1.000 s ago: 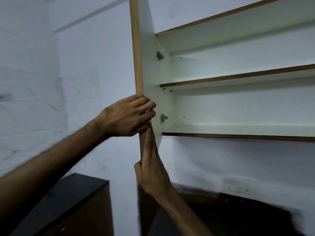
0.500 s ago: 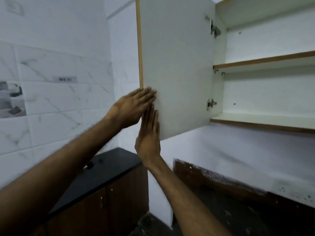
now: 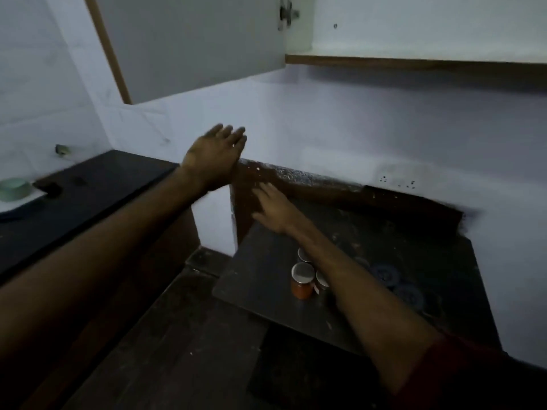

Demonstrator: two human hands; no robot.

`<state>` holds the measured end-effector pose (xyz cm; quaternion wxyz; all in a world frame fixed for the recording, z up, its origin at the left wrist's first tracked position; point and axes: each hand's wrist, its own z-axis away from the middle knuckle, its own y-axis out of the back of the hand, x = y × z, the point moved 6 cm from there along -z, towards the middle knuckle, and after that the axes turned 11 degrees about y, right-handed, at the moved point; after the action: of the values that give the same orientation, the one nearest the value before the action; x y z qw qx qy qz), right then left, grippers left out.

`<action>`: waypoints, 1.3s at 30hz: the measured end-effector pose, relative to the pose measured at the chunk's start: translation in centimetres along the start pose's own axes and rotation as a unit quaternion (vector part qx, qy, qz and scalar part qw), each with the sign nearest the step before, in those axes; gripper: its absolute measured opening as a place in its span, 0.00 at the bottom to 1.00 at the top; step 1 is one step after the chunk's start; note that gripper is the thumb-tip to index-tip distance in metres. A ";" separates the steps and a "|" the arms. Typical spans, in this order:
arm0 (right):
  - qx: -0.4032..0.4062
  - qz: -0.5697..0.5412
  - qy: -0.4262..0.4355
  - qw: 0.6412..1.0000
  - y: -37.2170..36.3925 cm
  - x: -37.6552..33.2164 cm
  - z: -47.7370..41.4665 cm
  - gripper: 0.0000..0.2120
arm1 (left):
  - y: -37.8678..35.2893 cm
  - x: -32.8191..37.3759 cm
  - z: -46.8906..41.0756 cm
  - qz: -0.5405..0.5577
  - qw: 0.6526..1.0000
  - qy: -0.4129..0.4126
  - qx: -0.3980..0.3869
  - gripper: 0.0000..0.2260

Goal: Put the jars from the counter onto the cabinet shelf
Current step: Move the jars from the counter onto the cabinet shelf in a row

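Three small jars with silver lids stand close together on the dark counter [image 3: 260,279]. The front jar [image 3: 302,281] holds orange contents; a second jar [image 3: 321,281] and a third jar [image 3: 304,255] are partly hidden by my right forearm. My left hand [image 3: 216,156] hovers in the air, empty, fingers apart, below the open cabinet door [image 3: 192,42]. My right hand [image 3: 273,207] is low over the back of the counter, empty with spread fingers, beyond the jars. The lowest cabinet shelf [image 3: 414,62] shows at the top right.
A second black counter [image 3: 97,187] runs along the left wall, with a pale green bowl [image 3: 14,189] on a white tray and a dark object [image 3: 48,186]. Two dark round discs [image 3: 396,284] lie right of the jars. A white wall rises behind.
Both hands have let go of the cabinet door and come down. My view has dropped from the shelves to the counter, so the jars have come into sight.
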<state>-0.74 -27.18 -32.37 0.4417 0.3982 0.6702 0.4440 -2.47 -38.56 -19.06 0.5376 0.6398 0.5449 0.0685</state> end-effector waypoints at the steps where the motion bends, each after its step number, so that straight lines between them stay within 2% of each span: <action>1: -0.051 0.012 -0.030 0.998 -1.9 3.1 1.3 0.34 | -1.7 1.9 -0.1 -0.001 1.000 -0.013 -0.017 0.26; 3: -0.115 0.033 -0.076 0.990 -5.0 8.5 3.7 0.33 | -4.7 5.4 -0.2 0.009 0.998 -0.034 -0.053 0.26; 6: -0.178 0.053 -0.090 0.979 -8.9 14.2 5.3 0.30 | -8.9 10.0 -0.9 0.032 0.993 -0.053 -0.104 0.27; 13: -0.324 0.058 -0.014 0.944 -16.3 21.2 3.6 0.31 | -17.2 17.6 -5.4 0.074 0.975 -0.091 -0.191 0.28; 15: -0.361 0.062 0.012 0.930 -17.7 22.4 3.8 0.35 | -18.4 19.1 -6.7 0.088 0.970 -0.091 -0.207 0.28; 20: -0.301 -0.006 0.009 0.953 -18.9 25.2 4.0 0.38 | -20.2 20.8 -9.6 0.124 0.966 -0.068 -0.215 0.27; 23: -0.308 -0.073 -0.048 0.947 -17.7 26.6 2.7 0.42 | -20.2 20.4 -10.7 0.164 0.964 -0.059 -0.201 0.23; 25: -0.295 -0.112 -0.080 0.946 -14.3 27.2 0.3 0.46 | -19.9 19.1 -11.9 0.213 0.953 -0.039 -0.214 0.19; 27: -0.254 -0.124 -0.055 0.958 -8.8 27.2 -2.8 0.41 | -19.1 17.1 -13.6 0.326 0.916 0.019 -0.234 0.16; 28: -0.229 -0.108 -0.024 0.967 -5.5 26.7 -4.2 0.36 | -18.1 16.0 -14.5 0.408 0.882 0.049 -0.231 0.16; 30: -0.148 -0.062 0.018 0.987 2.1 25.5 -6.6 0.26 | -15.1 14.3 -16.6 0.578 0.786 0.064 -0.210 0.16; 31: -0.100 -0.042 0.023 0.994 6.1 24.8 -7.4 0.24 | -13.3 13.7 -17.6 0.647 0.733 0.052 -0.203 0.16; 33: -0.022 0.005 0.024 0.999 14.0 23.3 -8.2 0.31 | -9.6 12.2 -19.2 0.735 0.648 0.031 -0.196 0.18; 34: 0.011 0.029 0.024 0.999 17.7 22.5 -8.4 0.35 | -7.8 11.4 -20.2 0.761 0.621 0.024 -0.188 0.20; 36: 0.091 0.067 0.011 0.994 24.3 21.1 -8.6 0.42 | -4.3 10.0 -22.2 0.790 0.592 0.007 -0.160 0.24; 39: 0.205 0.102 -0.029 0.973 32.1 19.6 -8.5 0.46 | 0.7 8.3 -25.3 0.816 0.570 -0.003 -0.101 0.27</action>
<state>-9.96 -1.84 -4.78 0.3223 0.5589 0.6899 0.3282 -15.74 -16.53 -12.22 0.3168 0.7549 -0.2200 0.5304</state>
